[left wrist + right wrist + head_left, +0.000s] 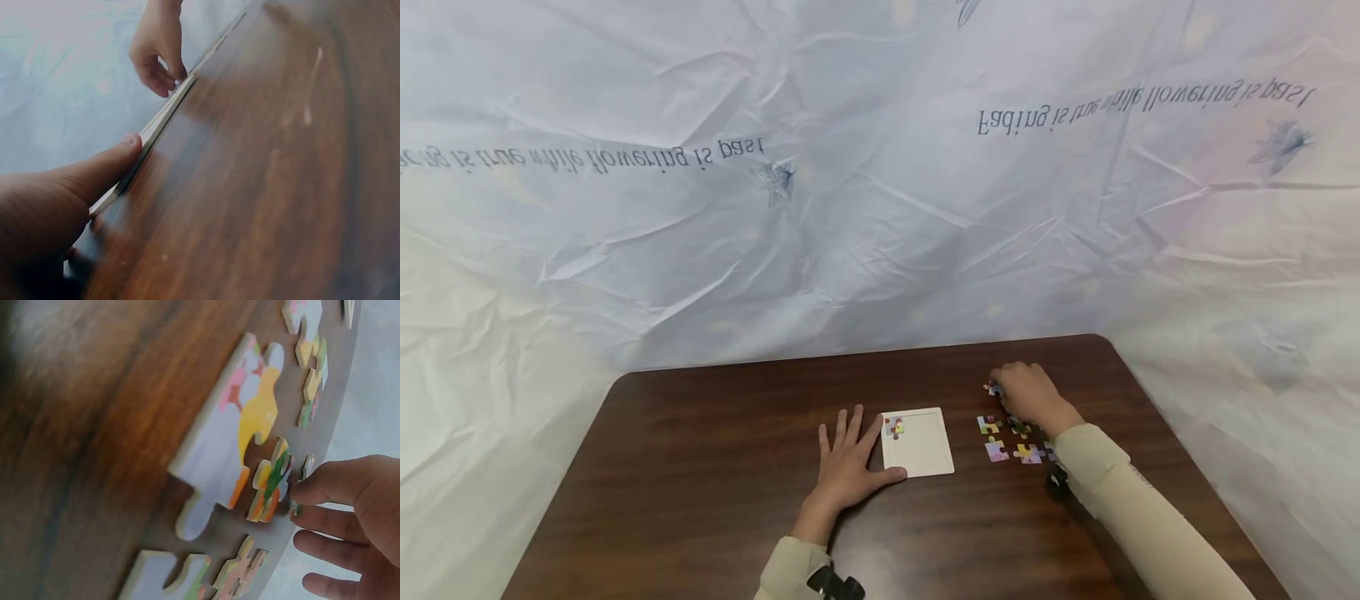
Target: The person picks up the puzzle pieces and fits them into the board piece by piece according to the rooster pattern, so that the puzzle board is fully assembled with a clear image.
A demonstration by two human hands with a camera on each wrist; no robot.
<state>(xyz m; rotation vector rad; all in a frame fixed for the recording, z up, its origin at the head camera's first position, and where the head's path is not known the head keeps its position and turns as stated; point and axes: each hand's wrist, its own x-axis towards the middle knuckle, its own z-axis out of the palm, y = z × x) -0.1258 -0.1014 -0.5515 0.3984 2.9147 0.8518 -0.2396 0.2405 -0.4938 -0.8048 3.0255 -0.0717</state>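
A square white puzzle board lies on the table, with one jigsaw piece in its far left corner. My left hand is spread flat at the board's left side. Its thumb rests on the near edge of the board. Beyond the loose pieces, my right hand pinches a small colourful jigsaw piece between thumb and forefinger, low over the tabletop. The fingers hide part of that piece. In the right wrist view, a white and yellow piece lies closer to the camera.
Several loose jigsaw pieces lie right of the board, among them a pink and white one and a yellow and purple one. The brown wooden table has rounded far corners. A pale printed sheet hangs behind it.
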